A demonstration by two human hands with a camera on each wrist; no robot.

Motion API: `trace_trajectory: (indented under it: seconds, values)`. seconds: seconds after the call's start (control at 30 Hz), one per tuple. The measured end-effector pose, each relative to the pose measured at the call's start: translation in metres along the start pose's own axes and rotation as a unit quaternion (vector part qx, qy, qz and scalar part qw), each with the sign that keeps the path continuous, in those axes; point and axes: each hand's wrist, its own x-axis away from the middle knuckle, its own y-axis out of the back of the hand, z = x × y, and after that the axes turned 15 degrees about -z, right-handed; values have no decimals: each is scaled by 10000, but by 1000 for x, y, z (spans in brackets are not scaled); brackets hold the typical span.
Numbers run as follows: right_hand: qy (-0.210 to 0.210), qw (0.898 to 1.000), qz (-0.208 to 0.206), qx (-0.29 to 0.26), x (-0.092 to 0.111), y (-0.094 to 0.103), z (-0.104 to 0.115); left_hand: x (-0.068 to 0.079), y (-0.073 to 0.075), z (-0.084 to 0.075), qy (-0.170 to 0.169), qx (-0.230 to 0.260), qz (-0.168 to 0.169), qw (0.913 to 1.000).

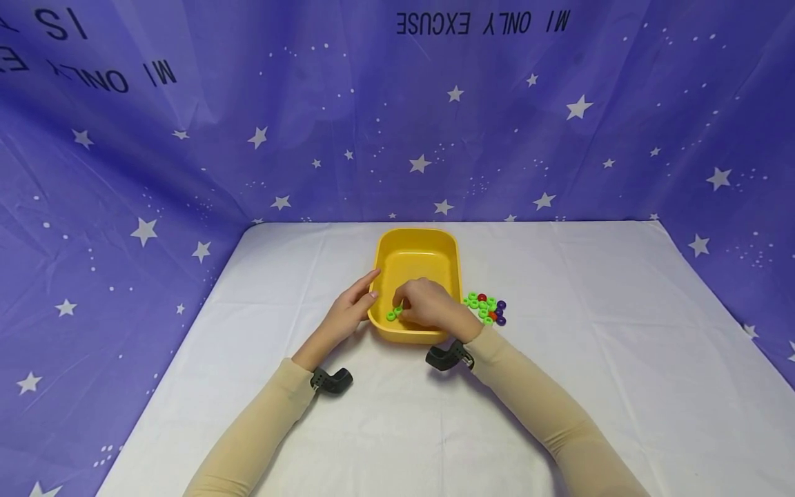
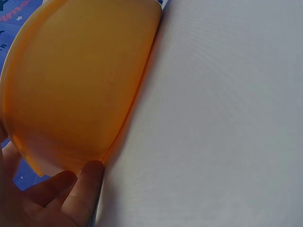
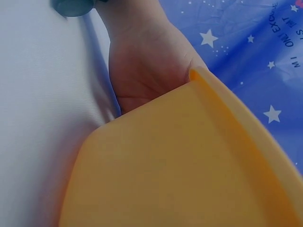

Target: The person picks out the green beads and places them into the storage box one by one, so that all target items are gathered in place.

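A yellow plastic tray [image 1: 417, 336] with rounded corners stands on the white cloth. My left hand [image 1: 345, 312] lies along its left side, fingers fairly straight and touching the wall near the rim; in the left wrist view, fingertips [image 2: 90, 177] press against the outer wall. Inside the tray, my right hand [image 1: 428, 304] reaches down with curled fingers, pinching a small green ring-shaped bead [image 1: 398, 311]. Another green bead [image 1: 390, 316] lies just left of it on the tray floor. The right wrist view shows only the palm, its fingers hidden behind the tray wall.
Right of the tray, a loose pile of green beads [image 1: 483, 313], with a few purple beads [image 1: 501, 313] and red ones, lies on the white cloth [image 1: 609, 331]. A purple star-printed curtain [image 1: 497, 138] hangs behind and along both sides.
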Motion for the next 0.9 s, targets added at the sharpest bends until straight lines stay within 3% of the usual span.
trace_trajectory:
  seconds: [0.9]
  values:
    - [-39,9997,174,-162,0,-3,0,1,0,0,5,-190,-102,9998]
